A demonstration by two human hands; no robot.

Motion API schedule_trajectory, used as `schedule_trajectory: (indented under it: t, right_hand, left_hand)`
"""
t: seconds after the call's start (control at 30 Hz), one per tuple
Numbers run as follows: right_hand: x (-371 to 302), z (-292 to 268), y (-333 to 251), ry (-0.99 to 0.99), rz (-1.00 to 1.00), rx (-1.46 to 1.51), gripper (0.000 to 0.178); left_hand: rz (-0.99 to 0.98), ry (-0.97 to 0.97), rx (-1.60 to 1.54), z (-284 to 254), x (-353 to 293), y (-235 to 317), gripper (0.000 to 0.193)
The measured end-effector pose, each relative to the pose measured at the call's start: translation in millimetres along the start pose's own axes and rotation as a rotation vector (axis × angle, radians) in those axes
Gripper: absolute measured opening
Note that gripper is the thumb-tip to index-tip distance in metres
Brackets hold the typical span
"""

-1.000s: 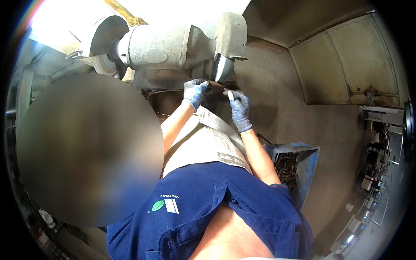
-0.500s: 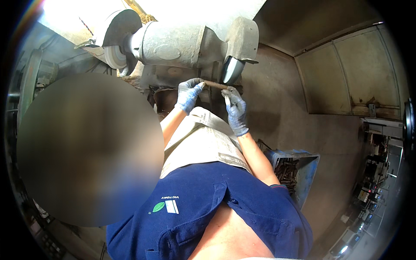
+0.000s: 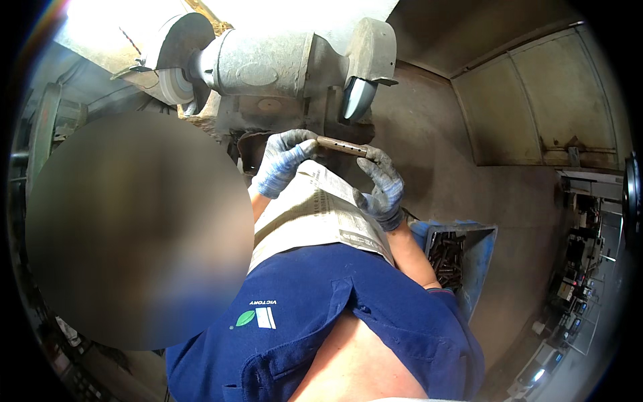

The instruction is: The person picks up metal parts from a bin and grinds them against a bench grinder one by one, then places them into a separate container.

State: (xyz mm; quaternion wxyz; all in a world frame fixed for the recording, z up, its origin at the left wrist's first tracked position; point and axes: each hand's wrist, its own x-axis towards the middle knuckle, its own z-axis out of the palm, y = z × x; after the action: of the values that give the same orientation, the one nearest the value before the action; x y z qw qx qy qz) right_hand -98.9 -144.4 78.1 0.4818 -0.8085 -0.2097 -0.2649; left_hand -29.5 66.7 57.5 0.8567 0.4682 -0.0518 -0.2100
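Note:
Between my two gloved hands lies a short brown metal tube (image 3: 341,145) with a row of small dark holes along its side. My left hand (image 3: 288,159) pinches its left end between thumb and fingers. At the tube's right end, my right hand (image 3: 383,184) holds it with thumb and index finger, the other fingers curled below. Both gloves are blue and white with grey, dirty palms. Just beyond the tube stands a grey bench grinder (image 3: 264,63); its right wheel (image 3: 360,99) is close to the tube but apart from it.
A pale left grinding wheel (image 3: 175,86) sits under a round guard. Newspaper (image 3: 321,208) covers my lap. To my right, a blue bin (image 3: 479,258) holds many brown metal pieces (image 3: 447,258). Metal panels (image 3: 562,100) stand at the far right. A blurred disc hides the left side.
Both hands have drawn the tube back toward me, away from the right wheel. The tube has turned, so its row of holes now shows.

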Motion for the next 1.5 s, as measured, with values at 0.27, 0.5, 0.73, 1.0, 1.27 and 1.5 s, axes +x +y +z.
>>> schedule_trajectory:
  t: [0.27, 0.5, 0.73, 1.0, 1.27, 1.5]
  right_hand:
    - [-0.3, -1.5, 0.7, -0.036, -0.070, -0.058, 0.048]
    - [-11.6, 9.2, 11.2, 0.047, 0.232, 0.139, 0.033]
    - [-23.2, 14.2, 42.0, 0.039, 0.255, -0.008, 0.023]
    - [-36.4, 16.4, 97.0, 0.098, 0.442, 0.091, 0.020]
    - [-28.8, 7.5, 115.2, 0.240, 0.548, 0.260, 0.014]
    - [-28.8, 16.4, 118.4, 0.264, 0.664, 0.401, 0.013]
  left_hand:
    - [-0.128, 0.104, 0.177, 16.8, 8.3, 11.5, 0.018]
    - [0.031, 0.057, 0.151, 13.2, 14.7, -4.3, 0.015]
    - [0.011, 0.076, 0.212, -1.8, 28.8, -27.6, 0.015]
    - [-0.161, 0.173, 0.145, -5.1, 67.9, -69.8, 0.009]
    - [-0.128, 0.259, 0.041, 15.3, 88.3, -92.4, 0.007]
    - [-0.097, 0.321, 0.025, 11.8, 92.9, -95.3, 0.007]
